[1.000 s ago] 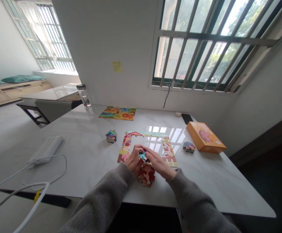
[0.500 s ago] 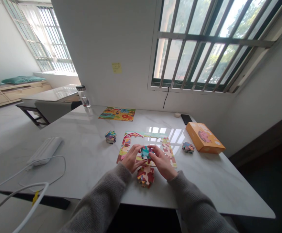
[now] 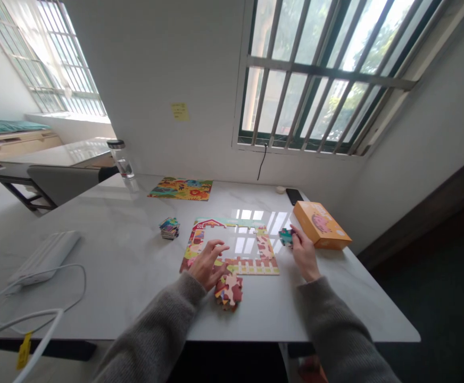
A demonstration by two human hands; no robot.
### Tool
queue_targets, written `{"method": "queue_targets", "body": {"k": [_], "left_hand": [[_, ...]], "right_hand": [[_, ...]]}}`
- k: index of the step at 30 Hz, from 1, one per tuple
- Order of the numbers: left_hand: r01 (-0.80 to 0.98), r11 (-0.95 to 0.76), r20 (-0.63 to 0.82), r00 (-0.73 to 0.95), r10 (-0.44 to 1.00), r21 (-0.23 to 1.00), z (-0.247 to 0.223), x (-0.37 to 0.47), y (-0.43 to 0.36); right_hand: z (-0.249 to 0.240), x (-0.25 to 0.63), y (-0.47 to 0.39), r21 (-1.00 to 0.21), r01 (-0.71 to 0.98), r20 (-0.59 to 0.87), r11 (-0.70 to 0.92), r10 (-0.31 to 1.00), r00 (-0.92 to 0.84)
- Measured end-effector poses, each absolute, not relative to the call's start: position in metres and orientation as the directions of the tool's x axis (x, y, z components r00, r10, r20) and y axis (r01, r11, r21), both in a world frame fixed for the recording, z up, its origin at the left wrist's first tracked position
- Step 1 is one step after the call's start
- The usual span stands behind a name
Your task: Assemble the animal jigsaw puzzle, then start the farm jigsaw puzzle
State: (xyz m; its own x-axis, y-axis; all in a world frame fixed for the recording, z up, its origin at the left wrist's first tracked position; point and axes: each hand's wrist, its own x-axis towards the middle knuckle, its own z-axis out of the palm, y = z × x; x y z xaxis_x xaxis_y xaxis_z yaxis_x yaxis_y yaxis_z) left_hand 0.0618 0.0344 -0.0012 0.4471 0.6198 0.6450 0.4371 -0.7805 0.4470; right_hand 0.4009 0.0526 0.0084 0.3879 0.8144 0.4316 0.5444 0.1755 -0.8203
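My right hand [image 3: 306,256] is out to the right with teal puzzle pieces [image 3: 285,237] pinched in its fingers, close to the tabletop beside the orange box. Over the lower left of a partly assembled farm puzzle [image 3: 271,269], my left hand [image 3: 208,261] hovers with fingers apart and nothing in them. The puzzle's border shows a red barn, cows and a white fence around an open middle. Just below my left hand lies a pile of red and cream puzzle pieces [image 3: 229,292]. The small pile at the right is hidden by my right hand.
An orange box [image 3: 322,226] stands at the right, with a phone [image 3: 294,197] behind it. A stack of puzzle pieces [image 3: 170,229] sits left of the farm puzzle. Farther back lie a colourful animal puzzle [image 3: 182,189] and a glass bottle [image 3: 122,159]. White cables [image 3: 82,276] run at the left.
My right hand has moved right, away from my left, carrying the teal puzzle pieces. My left hand has let go of them and opened. The view has turned slightly right.
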Motion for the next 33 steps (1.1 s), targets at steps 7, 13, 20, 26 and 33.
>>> {"method": "queue_targets", "body": {"k": [7, 13, 20, 26, 33], "left_hand": [[0.455, -0.77, 0.648, 0.428, 0.63, 0.447, -0.002, 0.063, 0.035], [0.466, -0.767, 0.65, 0.423, 0.631, 0.442, 0.0, 0.062, 0.033], [0.445, -0.758, 0.611, 0.453, 0.649, 0.476, 0.002, 0.063, 0.031], [0.409, -0.765, 0.584, 0.494, 0.644, 0.497, 0.003, 0.063, 0.032], [0.463, -0.748, 0.561, 0.496, 0.663, 0.475, -0.002, 0.063, 0.033]], "right_hand": [[0.007, 0.448, 0.07, -0.586, 0.81, 0.472, 0.011, 0.817, 0.33], [0.009, 0.442, 0.074, -0.299, 0.931, 0.365, -0.208, 0.877, 0.313], [0.012, 0.439, 0.066, -0.115, 0.946, 0.419, -0.303, 0.849, 0.322], [0.02, 0.414, 0.053, -0.252, 0.963, 0.621, -0.099, 0.747, 0.239], [0.011, 0.315, -0.017, -0.402, 0.632, 0.529, 0.663, 0.731, -0.43]]}}
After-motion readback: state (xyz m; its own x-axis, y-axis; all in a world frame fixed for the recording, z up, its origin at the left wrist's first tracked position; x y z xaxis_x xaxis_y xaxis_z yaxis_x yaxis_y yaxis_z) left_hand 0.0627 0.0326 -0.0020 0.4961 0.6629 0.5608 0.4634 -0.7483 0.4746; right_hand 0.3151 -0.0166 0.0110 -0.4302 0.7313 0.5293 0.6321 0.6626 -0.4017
